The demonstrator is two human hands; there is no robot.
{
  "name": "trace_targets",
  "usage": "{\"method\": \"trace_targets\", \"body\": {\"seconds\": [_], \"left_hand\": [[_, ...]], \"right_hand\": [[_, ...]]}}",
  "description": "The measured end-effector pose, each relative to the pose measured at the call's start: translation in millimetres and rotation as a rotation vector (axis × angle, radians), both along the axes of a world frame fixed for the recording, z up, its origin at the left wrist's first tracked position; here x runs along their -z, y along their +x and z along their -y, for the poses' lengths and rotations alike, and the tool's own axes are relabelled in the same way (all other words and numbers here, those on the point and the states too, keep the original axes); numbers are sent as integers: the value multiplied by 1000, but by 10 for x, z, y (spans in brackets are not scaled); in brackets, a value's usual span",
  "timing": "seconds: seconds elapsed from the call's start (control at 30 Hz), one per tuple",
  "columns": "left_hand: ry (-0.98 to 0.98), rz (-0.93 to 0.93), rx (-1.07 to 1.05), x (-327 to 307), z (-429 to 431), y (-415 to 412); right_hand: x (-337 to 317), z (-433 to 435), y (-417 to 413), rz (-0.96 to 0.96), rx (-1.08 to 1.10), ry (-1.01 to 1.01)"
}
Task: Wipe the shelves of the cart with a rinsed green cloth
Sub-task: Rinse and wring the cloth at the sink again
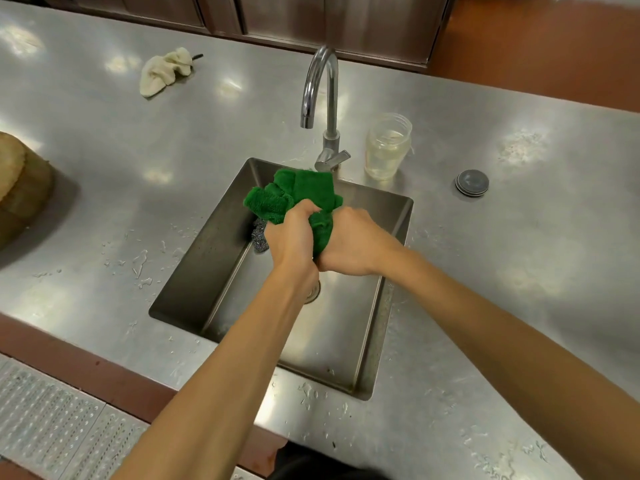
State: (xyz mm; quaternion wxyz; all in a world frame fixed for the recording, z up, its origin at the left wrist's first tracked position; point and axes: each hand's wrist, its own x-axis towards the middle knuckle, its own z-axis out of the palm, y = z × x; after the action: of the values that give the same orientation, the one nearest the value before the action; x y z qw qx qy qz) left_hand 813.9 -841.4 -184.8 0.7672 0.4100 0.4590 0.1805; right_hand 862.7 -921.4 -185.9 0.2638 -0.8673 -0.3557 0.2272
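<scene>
— Why are both hands bunched over the sink (391,216)?

— Wringing, by the look of it. The left hand (292,237) and right hand (349,242) are each clenched tight on the green cloth (301,192), knuckles almost touching, so any drips fall into the basin and not onto the worktop (502,237).

— Is the tap (320,88) running?

— I see no stream (the spout sits just beyond the cloth).

— And the cart?

— Not in view; wiping hasn't begun. A steel scourer (259,235) lies in the sink below the left hand, a clear jar (388,147) stands right of the tap, and a beige rag (166,71) lies far left.
</scene>
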Motion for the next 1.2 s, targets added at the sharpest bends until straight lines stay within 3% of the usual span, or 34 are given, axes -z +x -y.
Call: {"method": "trace_targets", "body": {"seconds": [0.27, 0.43, 0.5, 0.6, 0.73, 0.83, 0.93, 1.0, 1.2], "left_hand": [[149, 38, 236, 213, -150, -79], [197, 84, 361, 252, -240, -15], [169, 93, 352, 282, -220, 15], [159, 40, 270, 349, -194, 59], [13, -50, 24, 375, -225, 38], [-175, -61, -96, 403, -237, 7], [-336, 35, -49, 438, -245, 0], [-426, 54, -18, 423, -213, 0], [-437, 41, 148, 394, -46, 29]], "right_hand": [[143, 73, 22, -579, -35, 50], [274, 101, 41, -1047, -103, 129], [344, 115, 64, -1084, -90, 152], [412, 103, 19, -926, 31, 155], [435, 103, -34, -542, 176, 134], [477, 192, -154, -94, 210, 132], [581, 234, -395, 429, 156, 223], [678, 239, -521, 662, 126, 217], [756, 188, -402, 825, 238, 82]]}}
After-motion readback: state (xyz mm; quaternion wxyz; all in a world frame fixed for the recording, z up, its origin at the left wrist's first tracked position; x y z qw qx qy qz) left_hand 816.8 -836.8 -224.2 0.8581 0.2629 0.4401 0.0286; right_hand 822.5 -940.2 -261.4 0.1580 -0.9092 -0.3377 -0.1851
